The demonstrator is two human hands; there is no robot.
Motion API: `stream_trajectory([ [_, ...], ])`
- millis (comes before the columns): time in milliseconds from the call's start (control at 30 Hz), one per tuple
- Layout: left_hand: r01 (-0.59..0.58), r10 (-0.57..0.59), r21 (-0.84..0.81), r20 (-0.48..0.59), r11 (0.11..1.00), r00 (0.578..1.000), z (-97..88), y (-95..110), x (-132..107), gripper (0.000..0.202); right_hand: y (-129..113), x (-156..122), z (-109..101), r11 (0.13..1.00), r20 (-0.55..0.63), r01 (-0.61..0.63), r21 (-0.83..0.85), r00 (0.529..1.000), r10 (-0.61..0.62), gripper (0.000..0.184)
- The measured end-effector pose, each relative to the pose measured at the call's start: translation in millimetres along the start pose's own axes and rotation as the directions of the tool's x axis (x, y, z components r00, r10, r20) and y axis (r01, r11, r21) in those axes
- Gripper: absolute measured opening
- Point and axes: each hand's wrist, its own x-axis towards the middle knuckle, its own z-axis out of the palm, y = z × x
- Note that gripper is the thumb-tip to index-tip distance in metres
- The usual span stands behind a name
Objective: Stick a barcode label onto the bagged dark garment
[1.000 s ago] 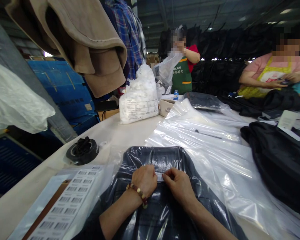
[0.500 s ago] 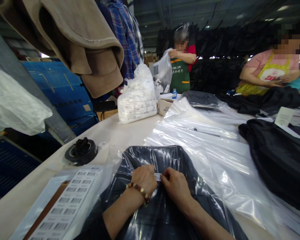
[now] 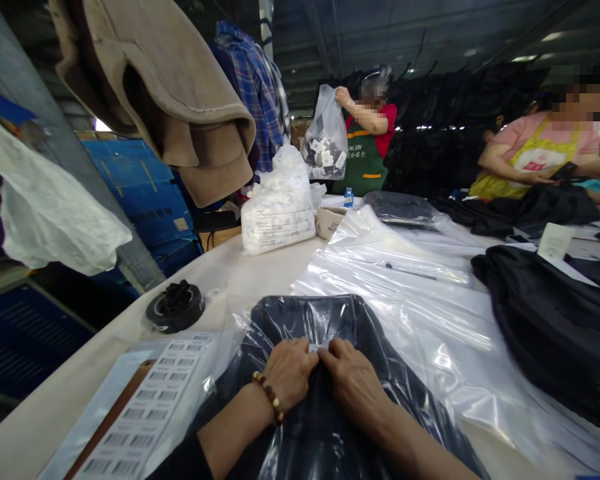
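Observation:
A black bag (image 3: 330, 427) in a clear plastic bag (image 3: 307, 313) lies flat on the table in front of me. A small white sticker (image 3: 313, 347) sits on the plastic over the bag's upper middle. My left hand (image 3: 290, 373), with a bead bracelet (image 3: 270, 398) at the wrist, has its curled fingers and thumb at the sticker's left end. From the other side, my right hand (image 3: 355, 380) holds thumb and fingertips pressed together at its right end. Fingertips partly cover the sticker. To the left lies a sheet of barcode stickers (image 3: 150, 413).
Clear plastic bags (image 3: 380, 280) are stacked on the right, beside black bags (image 3: 545, 327). A black tape roll (image 3: 175, 307) lies at left. Behind stand a filled white plastic bag (image 3: 280, 207) and a co-worker (image 3: 365, 153) lifting a clear bag; another co-worker (image 3: 525, 153) is at right.
My hands have drawn closer together over the sticker, the left fingers reaching further forward. The view has shifted slightly. The far co-worker has raised the clear bag higher.

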Motion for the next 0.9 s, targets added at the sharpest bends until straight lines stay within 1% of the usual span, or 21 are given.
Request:
stream_trajectory([
  [33,-0.037,0.037,0.039,0.003,0.999,0.999,1.2,1,-3,0.027,-1,-5,3,0.996,-0.018,0.029,-0.086,0.999,-0.031,0.037],
  [100,-0.053,0.053,0.07,0.006,0.996,0.999,2.6,4,-8,0.026,-1,-15,10,0.979,-0.08,0.027,-0.204,0.996,-0.044,0.042],
  [167,-0.035,0.034,0.06,0.012,0.998,0.999,2.7,6,-13,0.026,-1,-20,13,0.966,-0.136,0.001,-0.257,0.99,-0.037,0.044],
  [200,-0.025,0.024,0.048,0.014,0.999,1.0,2.4,6,-14,0.026,-1,-20,13,0.965,-0.145,-0.004,-0.261,0.989,-0.035,0.044],
  [267,-0.015,0.015,0.02,0.01,1.0,1.0,1.5,7,-18,0.026,-4,-18,10,0.971,-0.123,0.003,-0.24,0.992,-0.034,0.046],
  [333,-0.019,0.019,-0.003,0.008,1.0,1.0,0.4,6,-21,0.026,-8,-14,5,0.977,-0.068,0.035,-0.21,0.996,-0.05,0.047],
  [433,-0.028,0.029,-0.022,0.04,0.999,0.999,-1.0,4,-27,0.024,-11,-11,2,0.978,-0.007,0.079,-0.194,0.997,-0.082,0.046],
  [500,-0.038,0.04,-0.047,0.053,0.998,0.998,-1.1,1,-31,0.024,-10,-12,5,0.974,-0.015,0.048,-0.22,0.998,-0.053,0.047],
  [567,-0.048,0.053,-0.083,0.053,0.995,0.997,-0.4,-1,-35,0.023,-8,-13,8,0.967,-0.034,-0.018,-0.255,0.999,0.01,0.048],
  [600,-0.045,0.05,-0.1,0.053,0.994,0.997,0.1,-2,-37,0.022,-8,-13,9,0.965,-0.036,-0.031,-0.261,0.999,0.022,0.048],
  [633,-0.037,0.043,-0.117,0.055,0.993,0.998,0.5,-2,-39,0.021,-8,-13,8,0.967,-0.025,-0.017,-0.255,1.0,0.011,0.048],
  [667,-0.03,0.038,-0.135,0.053,0.99,0.998,0.6,-2,-41,0.02,-10,-13,6,0.97,-0.01,0.013,-0.244,1.0,-0.016,0.048],
  [733,-0.038,0.044,-0.191,0.028,0.981,0.999,-0.7,-2,-48,0.019,-14,-13,-7,0.971,0.009,0.054,-0.231,0.999,-0.054,0.045],
  [800,-0.052,0.039,-0.248,-0.055,0.967,0.998,-4.0,-4,-60,0.023,-19,-18,-26,0.974,-0.015,0.008,-0.227,1.0,-0.012,0.04],
  [833,-0.033,0.004,-0.266,-0.109,0.963,0.994,-5.9,-5,-68,0.027,-20,-23,-37,0.976,-0.049,-0.028,-0.215,0.999,0.018,0.039],
  [867,0.01,-0.058,-0.282,-0.162,0.959,0.985,-7.5,-8,-78,0.032,-20,-31,-47,0.98,-0.094,-0.059,-0.19,0.995,0.041,0.04],
  [900,0.075,-0.143,-0.301,-0.213,0.951,0.966,-8.3,-12,-89,0.037,-17,-41,-56,0.985,-0.148,-0.08,-0.15,0.987,0.058,0.04],
])
